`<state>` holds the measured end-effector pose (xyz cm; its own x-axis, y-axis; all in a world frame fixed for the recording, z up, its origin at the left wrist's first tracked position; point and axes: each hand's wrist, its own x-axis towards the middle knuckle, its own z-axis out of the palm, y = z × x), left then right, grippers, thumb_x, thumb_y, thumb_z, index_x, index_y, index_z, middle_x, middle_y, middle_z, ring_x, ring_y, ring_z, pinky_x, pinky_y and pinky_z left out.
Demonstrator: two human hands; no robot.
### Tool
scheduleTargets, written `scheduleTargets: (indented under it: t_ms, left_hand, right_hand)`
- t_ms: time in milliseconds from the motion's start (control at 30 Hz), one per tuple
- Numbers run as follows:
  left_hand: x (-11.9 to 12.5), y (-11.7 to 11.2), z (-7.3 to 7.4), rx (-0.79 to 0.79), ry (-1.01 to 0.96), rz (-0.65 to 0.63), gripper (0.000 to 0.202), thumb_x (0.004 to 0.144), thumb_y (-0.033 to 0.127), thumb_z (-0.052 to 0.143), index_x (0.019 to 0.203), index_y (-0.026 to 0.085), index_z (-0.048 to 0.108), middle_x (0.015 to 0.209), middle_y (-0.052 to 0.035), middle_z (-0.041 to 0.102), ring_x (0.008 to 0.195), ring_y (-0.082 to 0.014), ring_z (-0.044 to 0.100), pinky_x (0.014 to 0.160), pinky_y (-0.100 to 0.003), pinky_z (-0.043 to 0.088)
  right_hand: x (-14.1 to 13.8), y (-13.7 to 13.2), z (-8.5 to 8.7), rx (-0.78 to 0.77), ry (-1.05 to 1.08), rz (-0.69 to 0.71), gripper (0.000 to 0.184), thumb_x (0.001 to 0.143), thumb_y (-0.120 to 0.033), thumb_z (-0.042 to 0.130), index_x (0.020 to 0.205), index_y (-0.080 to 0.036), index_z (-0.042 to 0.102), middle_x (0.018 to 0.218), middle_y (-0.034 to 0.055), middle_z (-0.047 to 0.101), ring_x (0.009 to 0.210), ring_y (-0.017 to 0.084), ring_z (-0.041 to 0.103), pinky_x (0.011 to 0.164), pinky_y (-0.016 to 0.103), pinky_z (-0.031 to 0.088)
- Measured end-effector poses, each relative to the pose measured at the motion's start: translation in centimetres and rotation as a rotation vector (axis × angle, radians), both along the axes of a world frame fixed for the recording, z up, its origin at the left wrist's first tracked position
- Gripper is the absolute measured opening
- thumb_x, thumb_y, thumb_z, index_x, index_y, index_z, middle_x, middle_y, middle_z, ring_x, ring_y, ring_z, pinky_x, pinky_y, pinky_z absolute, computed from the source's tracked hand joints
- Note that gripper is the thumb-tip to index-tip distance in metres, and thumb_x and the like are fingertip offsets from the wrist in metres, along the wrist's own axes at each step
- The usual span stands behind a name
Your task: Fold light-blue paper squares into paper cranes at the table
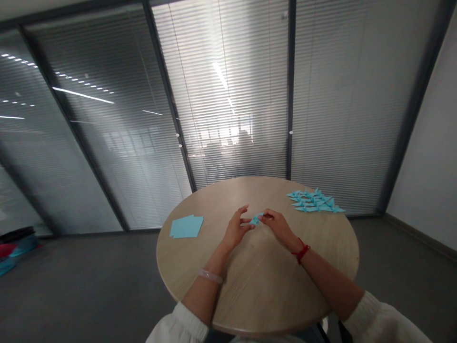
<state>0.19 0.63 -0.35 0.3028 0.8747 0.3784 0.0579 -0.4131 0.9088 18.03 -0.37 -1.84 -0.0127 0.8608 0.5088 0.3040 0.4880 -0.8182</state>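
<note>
A small folded piece of light blue paper [256, 219] is pinched between both my hands above the middle of a round wooden table [257, 281]. My left hand [237, 228] grips its left end with thumb and forefinger, the other fingers lifted. My right hand [278, 225] is closed on its right end. A clear bracelet sits on my left wrist and a red cord on my right wrist.
A stack of flat light blue paper sheets [186, 226] lies at the table's left. Several folded blue paper figures [314, 201] lie in a group at the far right. Glass walls with blinds stand behind the table. Coloured items [16, 245] lie on the floor at far left.
</note>
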Motion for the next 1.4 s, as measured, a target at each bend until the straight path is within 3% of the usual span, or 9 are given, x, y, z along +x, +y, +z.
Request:
scheduleTargets:
  t_ms: [100,167,233,433,633,900,1133,1267,1400]
  left_hand:
    - [-0.3,0.7,-0.3,-0.090,-0.016,0.018,0.039,0.063,0.032,0.074,0.095,0.014,0.061,0.092,-0.0072,0.062,0.065,-0.0117,0.060,0.065,-0.030,0.054]
    - [-0.4,1.1,-0.5,-0.118,0.014,-0.021,0.033,0.066,0.041,0.070,0.080,0.012,0.063,0.071,-0.0041,0.062,0.061,-0.0125,0.059,0.061,-0.029,0.053]
    - [-0.5,1.3,-0.5,-0.095,0.036,-0.025,0.035,0.067,0.045,0.068,0.075,0.012,0.062,0.063,-0.0021,0.060,0.058,-0.0119,0.057,0.059,-0.027,0.052]
    - [-0.3,1.2,-0.4,-0.008,0.054,-0.014,0.038,0.070,0.051,0.062,0.077,0.014,0.058,0.061,0.0007,0.056,0.053,-0.0098,0.052,0.052,-0.022,0.046]
    - [0.0,0.6,-0.2,-0.034,0.130,-0.070,0.042,0.073,0.057,0.056,0.071,0.016,0.052,0.052,0.0048,0.046,0.045,-0.0077,0.045,0.046,-0.020,0.039]
    - [0.1,-1.5,1.7,-0.258,-0.157,-0.291,0.037,0.073,0.050,0.063,0.075,0.016,0.048,0.061,0.0043,0.047,0.052,-0.0056,0.044,0.053,-0.019,0.036]
    - [0.4,-2.3,2.1,-0.364,-0.318,-0.419,0.040,0.070,0.046,0.070,0.071,0.016,0.044,0.060,0.0045,0.044,0.050,-0.0047,0.040,0.050,-0.018,0.033]
    - [0.3,-2.3,2.1,-0.403,-0.369,-0.447,0.036,0.070,0.041,0.071,0.072,0.015,0.047,0.064,0.0028,0.047,0.052,-0.0054,0.042,0.049,-0.018,0.032]
    - [0.0,-2.1,2.4,-0.410,-0.439,-0.390,0.032,0.070,0.038,0.072,0.072,0.014,0.051,0.067,0.0016,0.049,0.055,-0.0056,0.044,0.051,-0.018,0.033]
  right_hand:
    - [-0.1,0.0,0.0,-0.054,0.085,0.054,0.027,0.075,-0.044,0.057,0.069,-0.018,0.055,0.064,-0.0008,0.056,0.061,0.013,0.053,0.059,0.025,0.043]
    - [-0.2,0.0,-0.1,-0.099,0.104,0.085,0.027,0.074,-0.044,0.058,0.071,-0.018,0.055,0.064,-0.0004,0.057,0.060,0.013,0.054,0.057,0.025,0.044]
    - [-0.3,-0.2,-0.1,-0.126,0.076,0.101,0.025,0.074,-0.042,0.058,0.072,-0.017,0.056,0.062,-0.0008,0.057,0.056,0.013,0.054,0.055,0.024,0.044]
    - [-0.5,-0.9,0.3,-0.137,-0.006,0.189,0.028,0.080,-0.041,0.051,0.064,-0.017,0.053,0.054,-0.0023,0.052,0.048,0.010,0.049,0.050,0.023,0.041]
    - [-0.5,-0.9,0.6,-0.173,0.115,0.304,0.034,0.077,-0.049,0.056,0.066,-0.017,0.052,0.058,-0.0022,0.051,0.051,0.010,0.049,0.051,0.023,0.042]
    - [-0.4,-2.1,1.3,-0.251,0.413,0.554,0.027,0.076,-0.043,0.064,0.074,-0.018,0.054,0.061,-0.0032,0.047,0.054,0.010,0.045,0.055,0.024,0.042]
    - [-0.8,-2.3,1.2,-0.286,0.559,0.694,0.024,0.074,-0.038,0.069,0.076,-0.018,0.057,0.058,-0.0031,0.047,0.054,0.010,0.044,0.056,0.025,0.039]
    - [-0.6,-2.2,1.1,-0.299,0.647,0.763,0.020,0.076,-0.035,0.068,0.078,-0.017,0.059,0.061,-0.0023,0.048,0.057,0.010,0.046,0.057,0.025,0.039]
    - [-0.1,-2.0,1.2,-0.319,0.739,0.748,0.017,0.078,-0.032,0.067,0.077,-0.016,0.062,0.071,0.0006,0.055,0.064,0.011,0.051,0.061,0.025,0.041]
